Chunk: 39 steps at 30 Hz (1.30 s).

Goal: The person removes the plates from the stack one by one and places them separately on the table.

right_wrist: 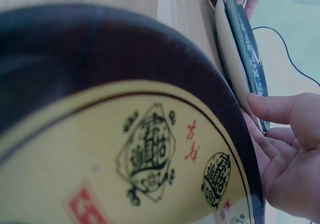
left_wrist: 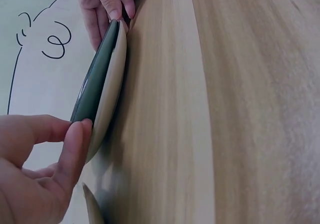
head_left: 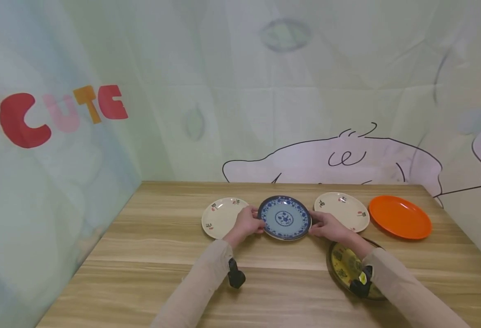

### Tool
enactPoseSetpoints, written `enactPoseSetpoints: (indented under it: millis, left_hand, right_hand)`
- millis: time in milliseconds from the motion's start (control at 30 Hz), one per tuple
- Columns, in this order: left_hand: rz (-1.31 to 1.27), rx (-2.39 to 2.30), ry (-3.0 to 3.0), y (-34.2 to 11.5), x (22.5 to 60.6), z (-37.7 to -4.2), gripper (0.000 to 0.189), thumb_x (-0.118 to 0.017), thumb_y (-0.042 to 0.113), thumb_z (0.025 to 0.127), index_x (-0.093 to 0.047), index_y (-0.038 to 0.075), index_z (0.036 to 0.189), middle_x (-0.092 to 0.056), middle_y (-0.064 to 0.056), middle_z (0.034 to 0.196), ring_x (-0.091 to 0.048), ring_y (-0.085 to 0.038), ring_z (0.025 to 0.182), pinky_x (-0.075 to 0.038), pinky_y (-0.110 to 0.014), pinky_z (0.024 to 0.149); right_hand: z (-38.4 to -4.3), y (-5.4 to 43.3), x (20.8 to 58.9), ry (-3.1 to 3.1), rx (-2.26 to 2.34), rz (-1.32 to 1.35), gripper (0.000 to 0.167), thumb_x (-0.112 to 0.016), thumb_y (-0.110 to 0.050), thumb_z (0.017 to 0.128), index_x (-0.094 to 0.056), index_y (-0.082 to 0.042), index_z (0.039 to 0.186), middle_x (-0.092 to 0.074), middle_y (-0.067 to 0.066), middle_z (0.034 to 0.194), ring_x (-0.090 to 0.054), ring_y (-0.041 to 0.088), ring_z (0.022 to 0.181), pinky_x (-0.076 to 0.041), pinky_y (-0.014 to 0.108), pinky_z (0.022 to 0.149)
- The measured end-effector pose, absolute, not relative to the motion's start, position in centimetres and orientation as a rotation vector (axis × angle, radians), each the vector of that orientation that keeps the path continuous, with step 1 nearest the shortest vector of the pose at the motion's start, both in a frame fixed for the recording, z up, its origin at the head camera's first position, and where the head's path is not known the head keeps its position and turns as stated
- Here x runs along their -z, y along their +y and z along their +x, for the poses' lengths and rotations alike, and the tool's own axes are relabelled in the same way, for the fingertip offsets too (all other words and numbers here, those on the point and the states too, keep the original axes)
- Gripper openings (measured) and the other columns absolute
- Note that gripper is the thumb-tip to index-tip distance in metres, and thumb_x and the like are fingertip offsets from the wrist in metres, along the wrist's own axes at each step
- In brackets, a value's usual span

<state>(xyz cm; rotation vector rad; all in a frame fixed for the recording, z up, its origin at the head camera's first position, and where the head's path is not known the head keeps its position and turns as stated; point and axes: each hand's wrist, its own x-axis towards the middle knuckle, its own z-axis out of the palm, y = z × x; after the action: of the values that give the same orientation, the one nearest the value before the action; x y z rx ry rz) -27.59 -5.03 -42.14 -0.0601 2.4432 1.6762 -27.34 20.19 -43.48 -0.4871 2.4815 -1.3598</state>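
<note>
A blue-patterned plate [head_left: 284, 218] with a dark rim is between both hands at the middle of the table. Directly beneath it sits a cream plate [left_wrist: 111, 92], mostly hidden from above; a narrow gap separates their rims. My left hand [head_left: 248, 221] pinches the blue plate's left edge between thumb and fingers. At the opposite edge, my right hand [head_left: 328, 226] grips the rim, thumb [right_wrist: 270, 107] against the edge of the two plates. A yellow plate [right_wrist: 165, 149] with a dark rim and black characters lies below my right forearm, partly covered by it.
On the wooden table [head_left: 150, 255], a cream plate [head_left: 219, 217] with small motifs lies left of the hands. Another cream plate [head_left: 343, 207] lies to the right, beside an orange oval plate [head_left: 400, 217]. A printed cloth backdrop [head_left: 183, 114] stands behind the table's far edge.
</note>
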Motion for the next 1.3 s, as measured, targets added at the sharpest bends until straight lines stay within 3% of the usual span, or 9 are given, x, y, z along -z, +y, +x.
enactPoseSetpoints:
  millis: [367,733,1033,1300]
  left_hand:
    - [-0.086,-1.859,2.354,-5.1,42.4,-27.9,0.053,-0.057,-0.012,0.073,-0.044,-0.006,0.124,-0.055,-0.021,0.107,-0.058,-0.015,0.061,-0.055,-0.024,0.056]
    - [-0.113,-1.868,2.376,-5.2,41.1,-27.7,0.056,-0.058,-0.008,0.076,-0.044,0.000,0.129,-0.053,-0.018,0.112,-0.060,-0.016,0.065,-0.055,-0.024,0.060]
    - [-0.106,-1.965,2.391,-6.7,40.9,-27.8,0.056,-0.055,-0.013,0.073,-0.045,-0.004,0.127,-0.054,-0.022,0.112,-0.060,-0.013,0.060,-0.055,-0.024,0.059]
    - [-0.084,-1.984,2.405,-8.6,40.5,-27.7,0.055,-0.055,-0.012,0.074,-0.045,-0.004,0.127,-0.054,-0.023,0.114,-0.060,-0.011,0.060,-0.056,-0.025,0.062]
  right_hand:
    - [-27.5,20.2,43.6,2.496,1.336,-0.437,0.066,-0.060,-0.004,0.084,-0.024,0.013,0.136,-0.037,0.030,0.134,-0.057,0.021,0.094,-0.050,0.026,0.073]
    - [-27.5,20.2,43.6,2.500,1.333,-0.459,0.068,-0.061,-0.004,0.082,-0.024,0.013,0.136,-0.039,0.031,0.132,-0.057,0.021,0.094,-0.049,0.024,0.075]
    - [-27.5,20.2,43.6,2.481,1.348,-0.429,0.068,-0.060,-0.005,0.083,-0.021,0.012,0.137,-0.030,0.031,0.138,-0.056,0.024,0.099,-0.051,0.026,0.073]
    - [-27.5,20.1,43.6,2.485,1.348,-0.403,0.070,-0.061,-0.003,0.082,-0.021,0.014,0.137,-0.060,0.019,0.104,-0.057,0.014,0.082,-0.049,0.023,0.065]
